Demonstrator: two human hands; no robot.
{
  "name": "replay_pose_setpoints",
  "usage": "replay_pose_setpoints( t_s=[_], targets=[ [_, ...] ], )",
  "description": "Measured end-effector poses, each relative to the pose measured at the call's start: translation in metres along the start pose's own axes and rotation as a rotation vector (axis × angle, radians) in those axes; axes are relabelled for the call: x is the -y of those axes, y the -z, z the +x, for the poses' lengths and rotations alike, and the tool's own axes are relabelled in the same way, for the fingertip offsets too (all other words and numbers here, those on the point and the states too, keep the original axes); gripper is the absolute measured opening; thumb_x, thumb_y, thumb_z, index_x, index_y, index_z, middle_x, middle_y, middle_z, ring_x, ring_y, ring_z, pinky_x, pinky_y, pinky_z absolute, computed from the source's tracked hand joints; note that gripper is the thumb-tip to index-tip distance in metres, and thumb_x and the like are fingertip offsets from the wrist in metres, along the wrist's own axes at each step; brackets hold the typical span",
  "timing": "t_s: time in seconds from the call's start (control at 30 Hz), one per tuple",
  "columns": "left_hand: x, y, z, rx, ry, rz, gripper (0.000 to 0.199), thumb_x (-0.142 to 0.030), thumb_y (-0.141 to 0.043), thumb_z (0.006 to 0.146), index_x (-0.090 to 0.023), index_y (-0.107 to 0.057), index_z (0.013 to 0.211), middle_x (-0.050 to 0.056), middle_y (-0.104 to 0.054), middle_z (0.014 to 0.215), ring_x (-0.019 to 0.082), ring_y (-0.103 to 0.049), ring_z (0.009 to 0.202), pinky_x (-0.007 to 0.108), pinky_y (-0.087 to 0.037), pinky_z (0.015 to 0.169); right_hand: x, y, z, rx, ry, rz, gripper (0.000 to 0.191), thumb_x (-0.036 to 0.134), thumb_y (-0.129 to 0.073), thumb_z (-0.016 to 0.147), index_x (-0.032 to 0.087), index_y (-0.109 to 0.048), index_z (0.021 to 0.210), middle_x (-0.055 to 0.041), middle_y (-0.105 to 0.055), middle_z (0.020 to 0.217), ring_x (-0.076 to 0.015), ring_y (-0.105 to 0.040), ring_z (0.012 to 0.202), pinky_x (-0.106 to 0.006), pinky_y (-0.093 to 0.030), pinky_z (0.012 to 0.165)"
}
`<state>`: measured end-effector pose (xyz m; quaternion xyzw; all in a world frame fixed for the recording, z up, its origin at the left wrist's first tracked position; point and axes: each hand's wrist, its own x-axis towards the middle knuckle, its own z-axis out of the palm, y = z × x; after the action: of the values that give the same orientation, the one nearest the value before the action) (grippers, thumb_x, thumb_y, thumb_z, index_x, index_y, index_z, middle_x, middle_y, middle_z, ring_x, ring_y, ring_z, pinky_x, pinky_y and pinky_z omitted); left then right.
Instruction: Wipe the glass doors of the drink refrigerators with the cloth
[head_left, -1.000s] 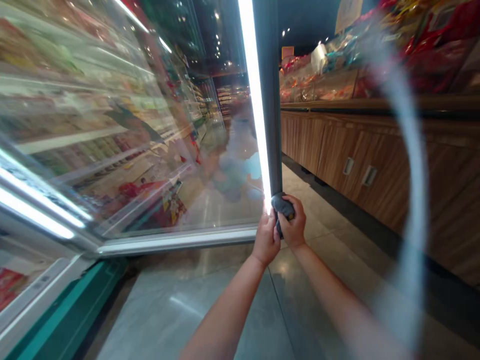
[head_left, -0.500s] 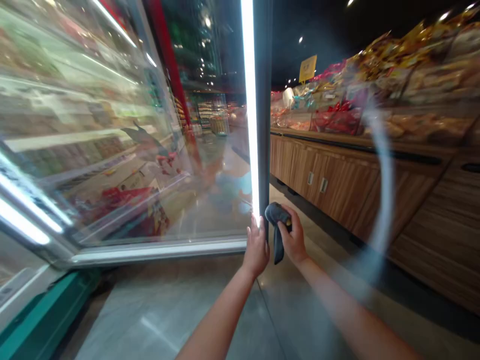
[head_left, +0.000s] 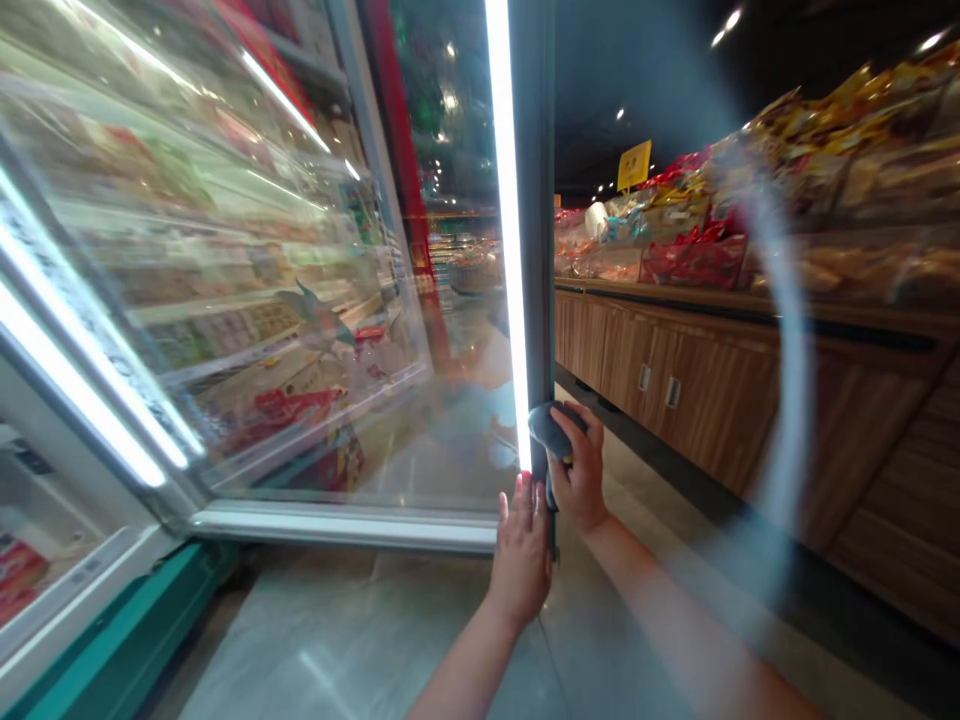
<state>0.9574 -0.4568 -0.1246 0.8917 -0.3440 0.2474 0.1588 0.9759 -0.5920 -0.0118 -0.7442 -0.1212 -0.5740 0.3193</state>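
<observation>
A glass fridge door [head_left: 427, 420] stands swung out, with a bright light strip [head_left: 510, 250] running up its inner edge. My left hand [head_left: 523, 560] lies with fingers stretched against the door's lower corner, fingertips at the strip's bottom end. In my right hand [head_left: 581, 470] is a bunched dark grey cloth [head_left: 549, 425], pressed to the dark door frame [head_left: 534, 300] just above my left hand. Part of the cloth hangs down behind the fingers. The right thumb and fingers wrap round it.
To the left are lit fridge shelves [head_left: 217, 300] with packed goods, blurred, above a green base [head_left: 127, 640]. Along the right runs a wooden cabinet [head_left: 712, 400] topped with bagged goods [head_left: 697, 250] and a yellow sign [head_left: 634, 165]. Grey floor [head_left: 337, 640] lies below.
My right hand has brought the cloth onto the door frame, turning its fingers over it. The left hand stays on the corner. The whole view has shifted slightly.
</observation>
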Motion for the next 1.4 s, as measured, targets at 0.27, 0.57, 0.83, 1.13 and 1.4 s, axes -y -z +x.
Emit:
replay_pose_setpoints(
  t_s=[0.27, 0.57, 0.83, 1.13, 1.4],
  targets=[
    [-0.010, 0.012, 0.003, -0.020, 0.026, 0.046, 0.111, 0.005, -0.051, 0.079, -0.018, 0.020, 0.161, 0.022, -0.004, 0.170, 0.034, -0.009, 0.157, 0.064, -0.034, 0.121, -0.007, 0.008, 0.012, 0.030, 0.057, 0.147, 0.058, 0.006, -0.049, 0.086, 0.032, -0.060, 0.137, -0.0088, -0.053, 0.135, -0.0270, -0.055, 0.130, -0.051, -0.048, 0.112],
    [-0.004, 0.028, 0.013, -0.016, -0.023, 0.105, 0.105, 0.002, -0.050, 0.080, -0.015, 0.012, 0.163, 0.020, -0.010, 0.171, 0.032, -0.008, 0.159, 0.061, -0.031, 0.123, -0.014, 0.013, 0.032, 0.071, 0.026, 0.140, 0.063, 0.001, -0.050, 0.082, 0.033, -0.064, 0.134, -0.0086, -0.052, 0.138, -0.0262, -0.053, 0.133, -0.048, -0.047, 0.114],
    [0.012, 0.045, 0.030, -0.044, -0.097, 0.200, 0.094, -0.004, -0.048, 0.087, -0.013, 0.004, 0.164, 0.019, -0.018, 0.170, 0.031, -0.013, 0.158, 0.059, -0.032, 0.123, -0.030, 0.017, 0.015, 0.191, 0.060, 0.252, 0.068, -0.002, -0.048, 0.077, 0.035, -0.065, 0.133, -0.0061, -0.055, 0.139, -0.0249, -0.054, 0.133, -0.047, -0.046, 0.115],
    [0.018, 0.047, 0.033, -0.066, -0.158, 0.210, 0.094, 0.000, -0.046, 0.087, -0.015, 0.006, 0.165, 0.018, -0.015, 0.170, 0.032, -0.010, 0.158, 0.059, -0.033, 0.124, -0.062, 0.000, -0.013, 0.061, -0.355, 0.561, 0.040, 0.026, -0.062, 0.090, 0.029, -0.064, 0.130, -0.0064, -0.065, 0.135, -0.0231, -0.058, 0.129, -0.044, -0.042, 0.119],
    [0.023, 0.041, 0.037, -0.054, -0.188, 0.272, 0.097, 0.002, -0.044, 0.087, -0.015, 0.012, 0.163, 0.019, -0.014, 0.169, 0.031, -0.016, 0.156, 0.058, -0.037, 0.122, -0.068, 0.002, -0.125, 0.143, -0.725, 0.600, 0.037, 0.018, -0.062, 0.069, 0.025, -0.074, 0.103, -0.0056, -0.076, 0.112, -0.0260, -0.067, 0.112, -0.051, -0.045, 0.113]
  ],
)
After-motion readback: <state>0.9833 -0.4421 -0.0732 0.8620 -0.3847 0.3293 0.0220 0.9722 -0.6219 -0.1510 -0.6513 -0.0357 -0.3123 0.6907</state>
